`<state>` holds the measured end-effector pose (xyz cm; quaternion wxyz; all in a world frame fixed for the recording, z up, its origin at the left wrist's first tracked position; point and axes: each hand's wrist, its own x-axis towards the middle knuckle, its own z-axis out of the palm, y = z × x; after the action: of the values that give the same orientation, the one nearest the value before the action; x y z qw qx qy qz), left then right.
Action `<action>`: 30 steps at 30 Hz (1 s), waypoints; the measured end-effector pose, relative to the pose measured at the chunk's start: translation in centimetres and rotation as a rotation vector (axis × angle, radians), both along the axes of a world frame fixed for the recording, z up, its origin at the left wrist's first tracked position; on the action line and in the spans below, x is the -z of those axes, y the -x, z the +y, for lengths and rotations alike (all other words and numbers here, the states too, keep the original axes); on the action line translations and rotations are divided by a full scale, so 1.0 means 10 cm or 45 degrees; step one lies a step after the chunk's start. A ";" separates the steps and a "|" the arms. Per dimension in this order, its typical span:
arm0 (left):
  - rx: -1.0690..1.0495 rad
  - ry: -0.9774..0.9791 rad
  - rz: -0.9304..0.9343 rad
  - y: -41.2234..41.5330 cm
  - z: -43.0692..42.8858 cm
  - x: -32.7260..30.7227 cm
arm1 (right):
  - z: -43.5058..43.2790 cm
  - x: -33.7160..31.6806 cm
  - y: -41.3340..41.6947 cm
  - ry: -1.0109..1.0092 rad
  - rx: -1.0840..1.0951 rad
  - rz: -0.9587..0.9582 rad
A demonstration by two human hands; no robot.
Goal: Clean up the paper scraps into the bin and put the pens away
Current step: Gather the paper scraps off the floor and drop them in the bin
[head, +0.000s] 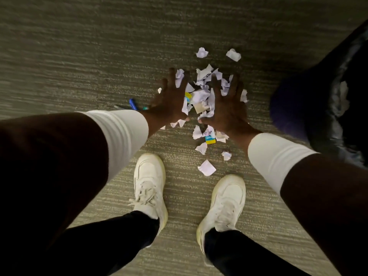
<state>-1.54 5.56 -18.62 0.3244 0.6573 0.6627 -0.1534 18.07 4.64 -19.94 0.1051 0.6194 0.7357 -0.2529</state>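
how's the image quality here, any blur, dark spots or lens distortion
Head view: dim and warm overall; the bin at right is nearly black, its inside hard to read. The paper scraps are pale with soft edges, and the left hand and right hand are slightly motion-blurred. The wide lens stretches the forearms at the lower corners. The pens are half-hidden and blurry.

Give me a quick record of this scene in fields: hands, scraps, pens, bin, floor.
left hand: open, fingers spread, palm down at the left edge of the pile
right hand: open, fingers spread, on the pile's right side
torn white paper scraps: heaped between the hands, strays around
blue pens: on the carpet, partly hidden by the left wrist
dark bag-lined bin: far right, some paper inside
grey striped carpet
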 end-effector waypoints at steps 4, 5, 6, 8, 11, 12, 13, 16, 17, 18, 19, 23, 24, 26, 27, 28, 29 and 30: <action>0.057 0.002 -0.055 -0.09 -0.03 0.17 | 0.19 0.08 0.16 0.072 -0.149 -0.034; 0.077 -0.037 -0.025 -0.12 -0.06 0.19 | 0.20 0.09 0.19 0.100 -0.189 -0.052; 0.087 -0.089 -0.017 -0.13 -0.10 0.21 | 0.18 0.10 0.21 0.119 -0.232 -0.085; 0.087 -0.180 -0.040 -0.16 -0.20 0.23 | 0.10 0.13 0.24 0.095 -0.315 -0.167; 0.042 -0.237 -0.102 -0.15 -0.33 0.21 | -0.08 0.14 0.24 -0.024 -0.384 -0.171; 0.025 -0.245 -0.113 -0.16 -0.36 0.19 | -0.13 0.12 0.24 -0.040 -0.383 -0.158; 0.010 -0.249 -0.111 -0.16 -0.39 0.17 | -0.18 0.10 0.24 -0.039 -0.371 -0.146; -0.090 -0.237 -0.117 -0.16 -0.47 0.09 | -0.30 0.05 0.17 -0.033 -0.326 -0.128; -0.136 -0.233 -0.130 -0.17 -0.49 0.05 | -0.31 0.03 0.13 -0.029 -0.299 -0.119; -0.173 -0.229 -0.137 -0.17 -0.50 0.00 | -0.31 0.00 0.10 -0.029 -0.252 -0.100; -0.202 -0.226 -0.138 -0.17 -0.51 -0.06 | -0.32 -0.05 0.07 -0.041 -0.183 -0.069; -0.246 -0.206 -0.153 -0.18 -0.57 -0.42 | -0.37 -0.39 -0.02 -0.048 0.208 0.145; -0.254 -0.194 -0.166 -0.19 -0.59 -0.54 | -0.39 -0.50 -0.04 -0.031 0.306 0.184; -0.268 -0.173 -0.180 -0.24 -0.61 -0.81 | -0.45 -0.75 -0.08 0.002 0.485 0.258; -0.274 -0.169 -0.178 -0.28 -0.62 -0.95 | -0.47 -0.86 -0.10 0.010 0.553 0.294; -0.281 -0.168 -0.169 -0.32 -0.63 -1.09 | -0.50 -0.99 -0.11 0.016 0.603 0.317; -0.289 -0.168 -0.157 -0.38 -0.63 -1.23 | -0.52 -1.12 -0.11 0.026 0.643 0.325; -0.295 -0.171 -0.147 -0.43 -0.63 -1.38 | -0.55 -1.26 -0.11 0.032 0.679 0.335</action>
<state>2.76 -0.72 -4.84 0.3328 0.6044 0.7232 -0.0319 19.22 -0.82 -7.36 -0.0536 0.7513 0.5511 -0.3590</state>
